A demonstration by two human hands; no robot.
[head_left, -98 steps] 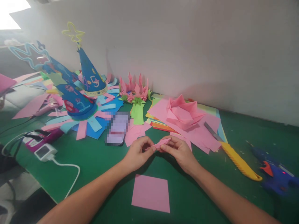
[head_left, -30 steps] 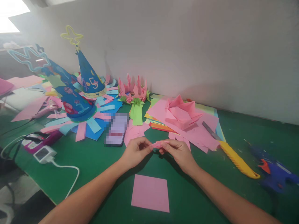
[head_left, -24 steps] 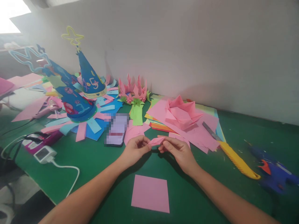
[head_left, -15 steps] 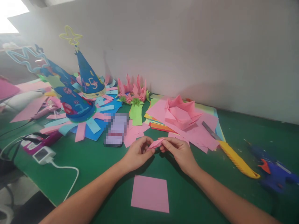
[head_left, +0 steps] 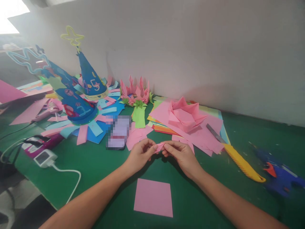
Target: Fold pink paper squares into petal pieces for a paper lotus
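A small folded piece of pink paper is pinched between both hands above the green table. My left hand grips its left end with thumb and fingers. At the right tip, my right hand pinches it the same way. Much of the folded paper is covered by the fingers. Flat on the table below the hands lies a square pink sheet. Beyond them stands a large pink folded paper flower on a stack of coloured sheets. A pink paper crown with green leaves is behind to the left.
A phone lies beyond my left hand. Blue paper cone hats stand at the left. A yellow-handled knife and a blue glue gun lie right. A power strip and white adapter with cables are at the left edge.
The folded pink paper has been turned and shifted between the fingers, and less of it shows now. Both hands stay in nearly the same place. A pink sheet at the far left has moved.
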